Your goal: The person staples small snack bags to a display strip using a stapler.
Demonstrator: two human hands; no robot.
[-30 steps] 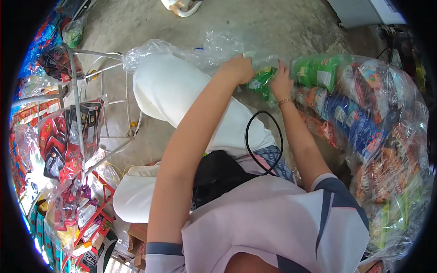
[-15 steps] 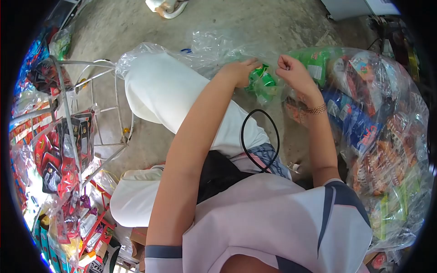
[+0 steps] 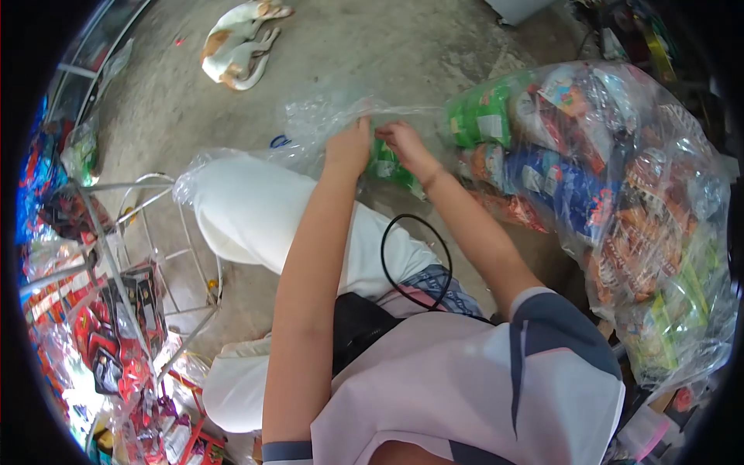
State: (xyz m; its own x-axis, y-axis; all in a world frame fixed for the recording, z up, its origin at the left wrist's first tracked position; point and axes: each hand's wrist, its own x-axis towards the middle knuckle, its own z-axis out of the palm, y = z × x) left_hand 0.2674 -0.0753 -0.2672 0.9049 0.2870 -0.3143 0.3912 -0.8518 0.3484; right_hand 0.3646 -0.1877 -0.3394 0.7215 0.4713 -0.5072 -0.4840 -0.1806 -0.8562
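A large clear plastic bag [image 3: 573, 256] full of colourful snack packets lies along my right side. Its loose mouth stretches left across the floor to my white trouser leg. My left hand [image 3: 349, 146] is closed on the thin film near this mouth, index finger extended upward. Close beside it, my right hand [image 3: 409, 149] has bent fingers pinching at the film, though the fingertips are partly blurred into the plastic. Under and between both hands sits a green packet [image 3: 395, 167] inside the film, partly covered by my right hand.
A white and orange cat [image 3: 236, 46] lies on the concrete floor ahead. At left stands a metal rack [image 3: 116, 256] hung with red and black packaged goods. A black cable loop [image 3: 416, 263] stands over my lap. A grey box-like object [image 3: 523, 9] is at the top right.
My right hand has moved left, closer to my left hand, and now partly covers the green packet. The view has shifted, bringing the whole cat into sight.
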